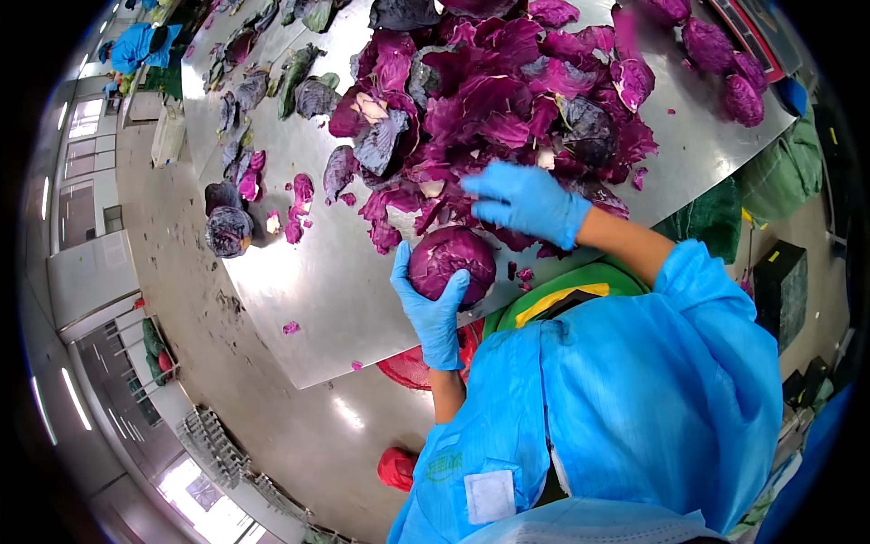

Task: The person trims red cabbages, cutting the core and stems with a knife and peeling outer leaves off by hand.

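My left hand (430, 313), in a blue glove, is closed around the side of a round red cabbage (458, 260) at the near edge of the metal table. Thumb and fingers press against its purple outer leaves. Just above the cabbage is my right hand (530, 201), also gloved in blue. Its fingers are stretched out and partly blurred, with nothing visible in them. Behind that hand spreads a large heap of loose purple cabbage leaves (489, 100), some with pale stem pieces.
A dark cabbage (228, 231) sits by the table's left edge, among scattered leaves (299, 201). Several whole purple cabbages (743, 100) lie at the far right. The steel table (344, 308) has a corner at lower left. A black box (781, 283) stands on the right; another person (140, 47) is far left.
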The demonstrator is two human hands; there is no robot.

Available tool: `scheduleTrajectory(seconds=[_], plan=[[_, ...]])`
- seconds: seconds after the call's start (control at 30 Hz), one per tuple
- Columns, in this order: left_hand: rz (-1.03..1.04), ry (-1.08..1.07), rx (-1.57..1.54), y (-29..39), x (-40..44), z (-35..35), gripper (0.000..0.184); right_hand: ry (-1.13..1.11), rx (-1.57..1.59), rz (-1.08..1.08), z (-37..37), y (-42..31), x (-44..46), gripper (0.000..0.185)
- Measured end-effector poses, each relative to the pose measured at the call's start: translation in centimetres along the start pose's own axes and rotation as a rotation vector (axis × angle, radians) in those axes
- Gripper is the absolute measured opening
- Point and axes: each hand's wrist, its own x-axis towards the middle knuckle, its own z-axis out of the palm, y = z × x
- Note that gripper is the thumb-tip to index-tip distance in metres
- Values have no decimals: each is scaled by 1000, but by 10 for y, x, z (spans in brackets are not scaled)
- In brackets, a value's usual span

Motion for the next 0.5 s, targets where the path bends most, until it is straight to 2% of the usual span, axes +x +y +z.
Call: scheduleTrajectory(seconds=[0.03,0.07,0.17,0.27,0.37,0.47,0.5], plan=[[-5,17,-10,-1,-1,0,98,-64,218,135,-14,-24,2,40],[-8,31,-19,-2,-1,0,97,-120,262,173,-12,-35,1,45],[65,24,105,-5,-3,4,97,-180,230,264,-4,-53,0,51],[107,37,156,-5,-3,8,98,-206,254,249,-6,-47,5,50],[138,40,196,2,-5,13,100,-320,342,267,-13,-37,12,50],[176,23,263,10,-8,19,99,-588,392,409,-26,-29,29,49],[185,16,293,14,-9,20,99,-576,402,404,-26,-26,28,49]])
